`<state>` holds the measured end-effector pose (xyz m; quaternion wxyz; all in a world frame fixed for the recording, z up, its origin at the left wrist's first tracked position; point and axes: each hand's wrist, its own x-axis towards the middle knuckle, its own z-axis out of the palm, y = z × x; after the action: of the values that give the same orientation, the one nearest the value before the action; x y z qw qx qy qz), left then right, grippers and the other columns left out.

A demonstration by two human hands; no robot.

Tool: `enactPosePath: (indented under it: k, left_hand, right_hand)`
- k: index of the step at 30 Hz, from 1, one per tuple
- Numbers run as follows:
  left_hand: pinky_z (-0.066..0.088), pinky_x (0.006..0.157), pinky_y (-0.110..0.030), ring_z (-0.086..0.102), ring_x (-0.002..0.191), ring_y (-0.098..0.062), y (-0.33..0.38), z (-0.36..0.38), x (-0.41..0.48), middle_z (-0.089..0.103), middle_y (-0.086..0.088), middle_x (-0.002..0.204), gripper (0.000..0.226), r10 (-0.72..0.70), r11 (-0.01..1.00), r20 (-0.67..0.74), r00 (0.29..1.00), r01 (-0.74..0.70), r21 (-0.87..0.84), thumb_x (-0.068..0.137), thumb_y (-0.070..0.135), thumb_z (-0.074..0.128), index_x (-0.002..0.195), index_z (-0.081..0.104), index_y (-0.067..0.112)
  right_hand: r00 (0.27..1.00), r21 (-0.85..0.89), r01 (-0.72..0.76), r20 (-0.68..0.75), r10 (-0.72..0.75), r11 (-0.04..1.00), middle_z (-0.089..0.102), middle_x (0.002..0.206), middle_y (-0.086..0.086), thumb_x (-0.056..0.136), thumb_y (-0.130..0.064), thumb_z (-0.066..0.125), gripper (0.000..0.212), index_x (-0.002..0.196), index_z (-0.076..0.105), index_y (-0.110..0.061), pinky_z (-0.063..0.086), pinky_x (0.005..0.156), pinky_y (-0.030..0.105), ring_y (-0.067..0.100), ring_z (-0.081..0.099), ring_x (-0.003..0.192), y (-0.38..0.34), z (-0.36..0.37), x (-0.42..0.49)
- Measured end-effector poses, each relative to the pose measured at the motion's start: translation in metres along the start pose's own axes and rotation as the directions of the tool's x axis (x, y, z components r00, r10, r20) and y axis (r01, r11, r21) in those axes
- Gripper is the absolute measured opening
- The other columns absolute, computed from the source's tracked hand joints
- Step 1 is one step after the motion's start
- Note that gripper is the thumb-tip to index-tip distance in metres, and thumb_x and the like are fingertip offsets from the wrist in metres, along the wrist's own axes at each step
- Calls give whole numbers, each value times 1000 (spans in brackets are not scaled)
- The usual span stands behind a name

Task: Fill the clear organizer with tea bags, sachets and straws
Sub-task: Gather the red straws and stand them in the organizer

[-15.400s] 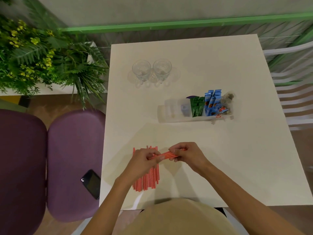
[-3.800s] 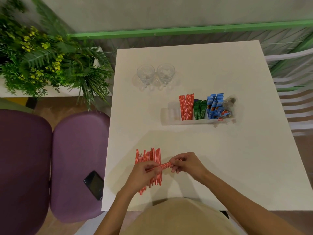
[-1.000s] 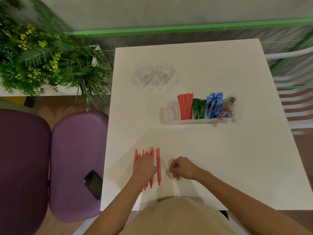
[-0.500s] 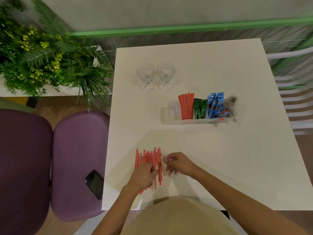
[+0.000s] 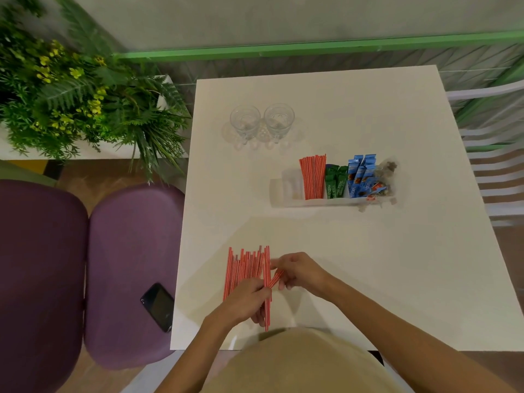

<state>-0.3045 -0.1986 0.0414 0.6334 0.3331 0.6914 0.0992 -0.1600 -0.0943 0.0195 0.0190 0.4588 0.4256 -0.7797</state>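
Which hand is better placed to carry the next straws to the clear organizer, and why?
Right, probably. The right hand pinches a loose straw and lies on the side nearer the clear organizer; the left hand grips the straw pile, farther from it.

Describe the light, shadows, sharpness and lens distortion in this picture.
Head view: soft, even light, no glare on the white table; a faint shadow covers its near part, under the straws; the glasses throw pale patterned shadows; the wide lens slightly bows the green rail; the plant at left is soft; print on the blue sachets is unreadable.
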Motion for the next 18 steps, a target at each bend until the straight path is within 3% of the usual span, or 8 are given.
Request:
enactPosePath:
  k: [2,4,8,10,12,16,18]
  left_hand:
    - [56,63,-43,70,62,-33,1,-1,1,63,-17,67,17,-1,998,5,1000,1,56,88,17,44,77,52,6]
    - [56,66,-47,66,55,-25,3,-3,2,58,-9,62,21,16,988,-5,1000,-15,151,84,20,45,67,50,10]
    - [47,47,-29,50,38,-4,13,-1,0,49,5,48,34,44,973,-44,998,-33,227,89,13,45,55,45,15]
    - [42,44,-22,53,38,-7,15,0,0,54,1,50,34,55,978,-43,998,-45,205,92,14,45,58,49,14]
    - [43,45,-25,55,40,-14,15,0,1,59,-2,53,34,74,978,-42,996,-64,199,95,24,45,67,57,10]
    - [49,48,-34,57,41,-22,19,4,3,55,1,52,37,129,965,-40,991,-117,234,100,32,38,74,59,18]
    - [48,44,-31,55,41,-16,19,5,5,54,1,57,32,138,974,-63,988,-124,188,101,35,37,81,59,23]
  right_hand:
    - [999,-49,36,15,-36,998,64,71,12,85,-23,71,22,88,71,-1,46,56,25,18,61,60,4,0,-2]
    - [999,-67,52,16,-51,996,64,69,10,83,-18,74,16,85,72,-3,47,57,26,18,62,60,7,-1,-3]
    - [998,-35,65,4,-65,997,63,66,10,80,-24,77,23,85,71,-1,48,56,26,19,62,59,7,1,-6]
    - [997,-3,79,-6,-79,997,62,67,12,81,-25,76,30,86,70,3,48,56,27,20,62,59,5,3,-6]
    - [993,-18,116,-19,-117,993,64,70,18,80,-23,77,31,89,69,6,49,57,27,21,62,60,3,3,-5]
    - [983,-54,172,-58,-175,984,66,69,21,81,-6,74,13,86,72,5,51,58,28,22,63,59,0,-2,-2]
    - [981,-64,173,-77,-178,983,68,68,21,81,-1,72,8,85,72,5,53,59,29,22,64,57,-5,-5,-1]
